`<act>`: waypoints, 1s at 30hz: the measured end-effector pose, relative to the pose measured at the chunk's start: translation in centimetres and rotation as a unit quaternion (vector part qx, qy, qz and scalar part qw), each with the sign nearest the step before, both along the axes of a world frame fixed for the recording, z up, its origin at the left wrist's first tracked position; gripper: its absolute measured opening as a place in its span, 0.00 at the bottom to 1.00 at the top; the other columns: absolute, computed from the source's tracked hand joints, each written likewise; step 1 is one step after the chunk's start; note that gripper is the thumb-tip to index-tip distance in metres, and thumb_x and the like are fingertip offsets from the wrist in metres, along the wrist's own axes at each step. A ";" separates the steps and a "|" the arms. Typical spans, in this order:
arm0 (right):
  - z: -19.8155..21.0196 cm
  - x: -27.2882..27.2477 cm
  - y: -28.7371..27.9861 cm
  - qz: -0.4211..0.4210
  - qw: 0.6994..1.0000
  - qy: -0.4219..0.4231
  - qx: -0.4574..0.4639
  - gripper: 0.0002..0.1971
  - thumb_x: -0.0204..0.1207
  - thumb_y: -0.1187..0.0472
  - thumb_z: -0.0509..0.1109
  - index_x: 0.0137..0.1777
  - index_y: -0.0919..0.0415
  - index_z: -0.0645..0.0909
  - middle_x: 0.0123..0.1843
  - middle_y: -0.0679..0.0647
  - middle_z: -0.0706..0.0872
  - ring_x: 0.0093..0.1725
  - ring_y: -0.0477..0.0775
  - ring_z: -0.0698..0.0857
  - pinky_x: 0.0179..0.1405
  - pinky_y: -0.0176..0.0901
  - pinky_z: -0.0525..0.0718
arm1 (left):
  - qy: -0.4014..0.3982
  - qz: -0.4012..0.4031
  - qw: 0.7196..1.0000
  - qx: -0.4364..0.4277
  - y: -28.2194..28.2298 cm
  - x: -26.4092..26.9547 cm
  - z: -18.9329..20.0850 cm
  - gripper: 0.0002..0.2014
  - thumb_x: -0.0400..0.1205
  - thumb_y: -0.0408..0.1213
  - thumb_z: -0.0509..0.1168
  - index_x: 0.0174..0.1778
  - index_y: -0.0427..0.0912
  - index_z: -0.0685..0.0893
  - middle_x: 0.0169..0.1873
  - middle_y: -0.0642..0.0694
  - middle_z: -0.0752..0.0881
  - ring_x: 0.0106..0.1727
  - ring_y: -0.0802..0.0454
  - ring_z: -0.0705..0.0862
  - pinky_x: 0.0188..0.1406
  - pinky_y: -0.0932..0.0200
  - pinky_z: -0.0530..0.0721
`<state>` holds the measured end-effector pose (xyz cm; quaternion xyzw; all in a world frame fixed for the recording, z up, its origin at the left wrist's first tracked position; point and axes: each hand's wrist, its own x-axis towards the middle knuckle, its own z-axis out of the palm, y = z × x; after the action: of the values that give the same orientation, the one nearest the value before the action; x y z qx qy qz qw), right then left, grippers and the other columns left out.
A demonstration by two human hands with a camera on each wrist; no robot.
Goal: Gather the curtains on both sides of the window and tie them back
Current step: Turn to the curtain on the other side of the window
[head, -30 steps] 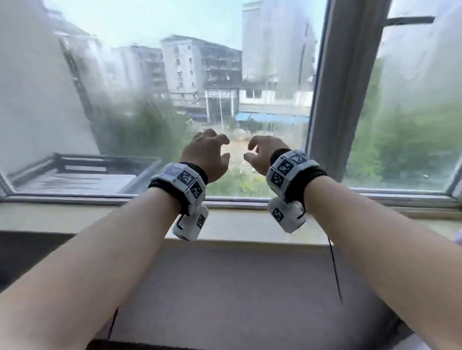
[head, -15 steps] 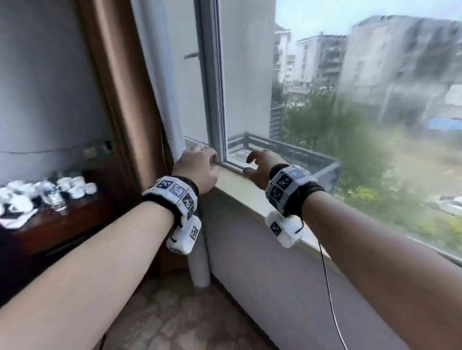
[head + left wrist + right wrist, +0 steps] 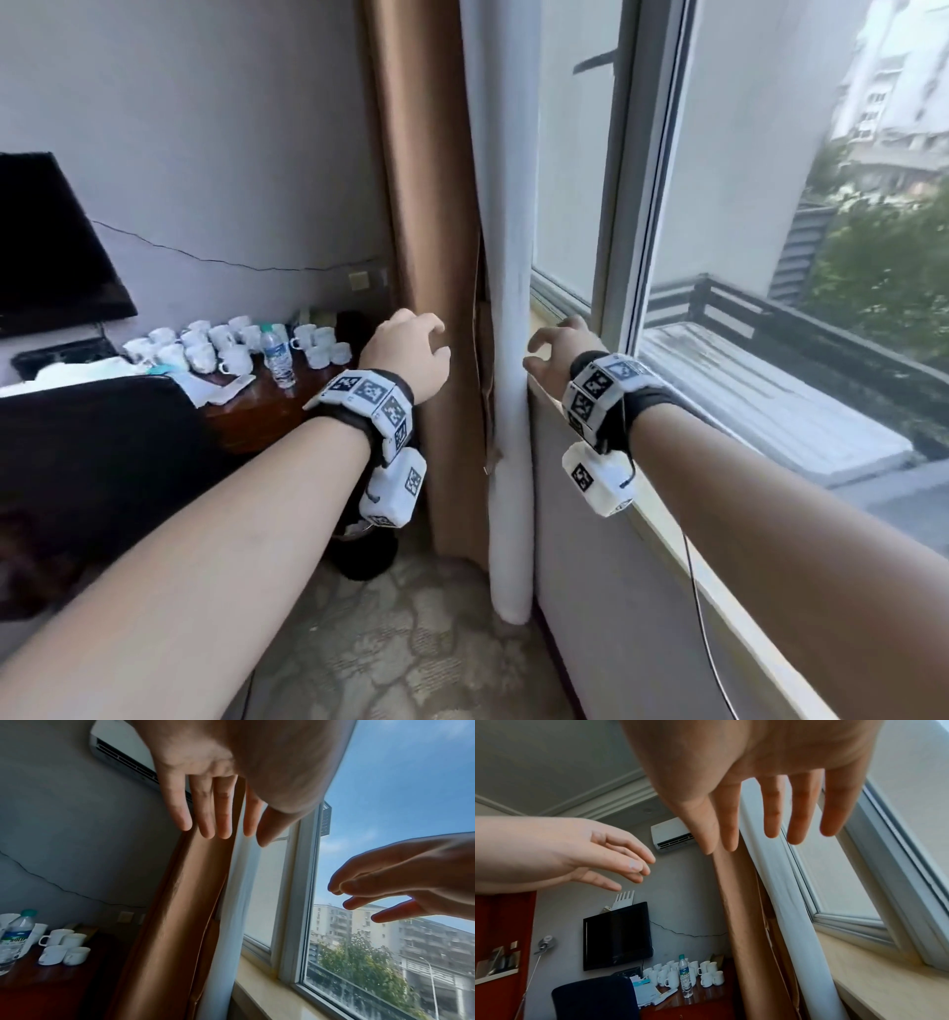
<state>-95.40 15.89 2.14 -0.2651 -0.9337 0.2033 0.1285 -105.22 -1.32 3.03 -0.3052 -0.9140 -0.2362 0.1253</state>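
Observation:
In the head view a brown curtain [image 3: 426,205] hangs gathered in the left corner of the window. A white sheer curtain [image 3: 506,288] hangs bunched beside it, against the window frame [image 3: 624,205]. My left hand [image 3: 418,342] is in front of the brown curtain with its fingers relaxed and holds nothing. My right hand [image 3: 554,342] hovers just right of the white curtain, above the sill, also empty. The left wrist view shows my left hand [image 3: 218,811] with straight fingers before the brown curtain [image 3: 174,923]. The right wrist view shows my right hand [image 3: 770,811] spread over both curtains [image 3: 746,923]. Whether either hand touches the fabric I cannot tell.
A wooden side table [image 3: 257,416] at the left carries several white cups [image 3: 205,349] and a water bottle [image 3: 277,354]. A dark screen [image 3: 51,246] hangs on the wall, and a dark chair back [image 3: 92,462] stands at the near left. The window sill [image 3: 683,545] runs along the right.
The view has swung left from the middle of the window to its left corner. Both hands have left the sill area and now flank the hanging curtains.

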 end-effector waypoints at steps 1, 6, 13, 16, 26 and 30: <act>-0.4 -1.1 0.8 0.004 1.000 -0.003 -0.005 0.11 0.76 0.51 0.66 0.56 0.50 0.81 0.67 0.56 0.70 0.62 0.61 0.78 0.65 0.52 0.77 | -0.003 0.002 1.000 0.000 0.8 -0.8 -0.2 0.13 0.77 0.43 0.64 0.58 0.49 0.81 0.59 0.44 0.79 0.61 0.42 0.79 0.59 0.47 0.80; -2.0 -7.3 4.4 0.015 1.000 0.000 -0.016 0.11 0.75 0.51 0.66 0.56 0.50 0.82 0.69 0.56 0.68 0.67 0.61 0.74 0.67 0.52 0.73 | -0.032 0.001 0.999 -0.001 4.2 -6.1 -2.1 0.13 0.78 0.43 0.63 0.58 0.51 0.81 0.61 0.46 0.76 0.61 0.45 0.77 0.59 0.48 0.80; -4.6 -17.4 8.7 -0.013 0.999 -0.012 -0.028 0.14 0.77 0.52 0.66 0.62 0.46 0.79 0.82 0.55 0.52 0.79 0.63 0.60 0.74 0.57 0.66 | -0.082 -0.035 0.996 -0.025 11.5 -17.5 -6.2 0.22 0.80 0.44 0.61 0.71 0.58 0.73 0.73 0.48 0.65 0.69 0.44 0.73 0.67 0.49 0.76; -4.9 -21.3 10.9 -0.034 0.999 -0.019 -0.027 0.15 0.77 0.52 0.65 0.64 0.43 0.77 0.83 0.55 0.49 0.79 0.64 0.58 0.75 0.58 0.66 | -0.112 -0.058 0.991 -0.044 15.4 -22.5 -7.5 0.24 0.80 0.45 0.61 0.73 0.62 0.70 0.79 0.46 0.59 0.74 0.41 0.68 0.71 0.47 0.74; -7.9 -31.1 15.2 -0.073 0.997 -0.018 -0.032 0.25 0.73 0.46 0.68 0.71 0.39 0.70 0.80 0.56 0.53 0.74 0.66 0.66 0.74 0.58 0.71 | -0.187 -0.103 0.977 -0.027 22.9 -32.7 -10.9 0.42 0.74 0.52 0.69 0.80 0.46 0.56 0.77 0.37 0.65 0.75 0.37 0.69 0.72 0.48 0.70; -9.0 -35.0 16.8 -0.084 0.995 0.022 -0.046 0.35 0.67 0.36 0.70 0.74 0.42 0.66 0.77 0.61 0.58 0.72 0.68 0.69 0.73 0.58 0.72 | -0.245 -0.034 0.950 0.190 23.6 -35.6 -11.8 0.35 0.63 0.51 0.79 0.62 0.43 0.74 0.57 0.49 0.78 0.56 0.52 0.78 0.54 0.62 0.73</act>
<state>-130.40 32.69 -6.87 -0.3437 -0.8949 0.2401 0.1529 -140.83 22.28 -8.76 -0.2393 -0.8438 -0.4772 -0.0550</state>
